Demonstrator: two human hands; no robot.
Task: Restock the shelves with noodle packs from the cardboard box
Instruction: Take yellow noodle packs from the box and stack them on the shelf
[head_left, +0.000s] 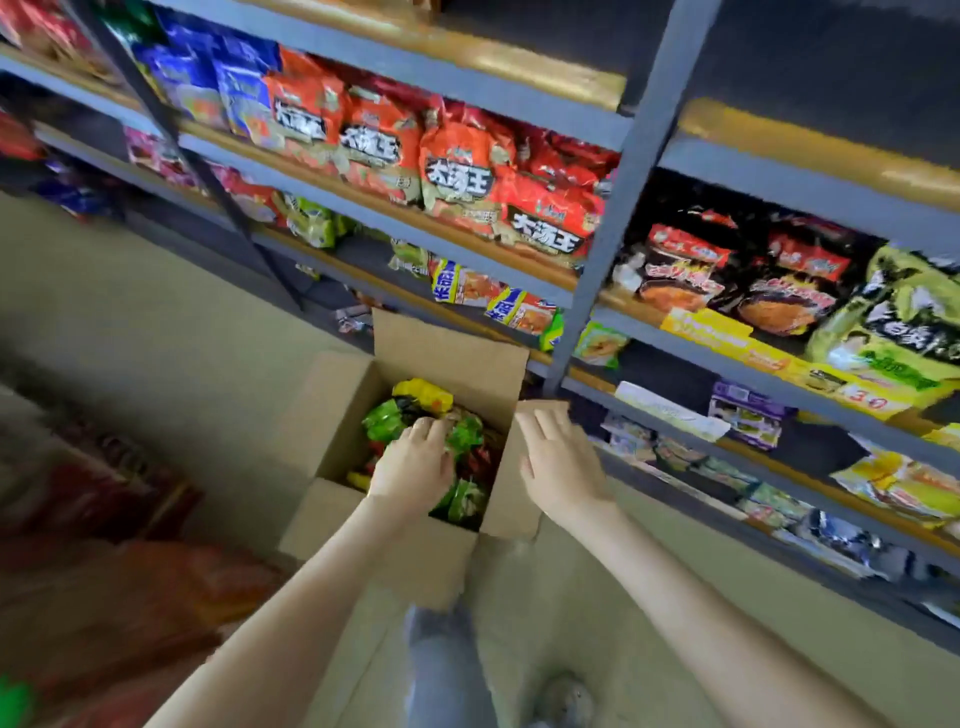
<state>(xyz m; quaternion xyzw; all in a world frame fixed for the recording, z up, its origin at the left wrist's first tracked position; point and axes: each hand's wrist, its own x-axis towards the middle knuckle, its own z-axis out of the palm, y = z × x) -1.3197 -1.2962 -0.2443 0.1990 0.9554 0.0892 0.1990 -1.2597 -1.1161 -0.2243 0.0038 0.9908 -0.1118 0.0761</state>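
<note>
An open cardboard box (332, 410) stands on the floor in front of the shelves, holding several green, yellow and red noodle packs (410, 410). My left hand (413, 465) reaches down into the box, its fingers curled over a green pack (462, 434); whether it grips the pack is unclear. My right hand (558, 460) lies flat with straight fingers on the box's right flap (511, 499). The grey metal shelves (587, 299) rise behind the box, stocked with red, black and green noodle packs.
Red noodle packs (457, 176) fill the middle shelf, black ones (727, 275) and green ones (893, 322) lie to the right. A grey upright post (618, 208) stands just behind the box. Blurred red goods (104, 571) sit at the left. My leg and shoe (447, 670) are below.
</note>
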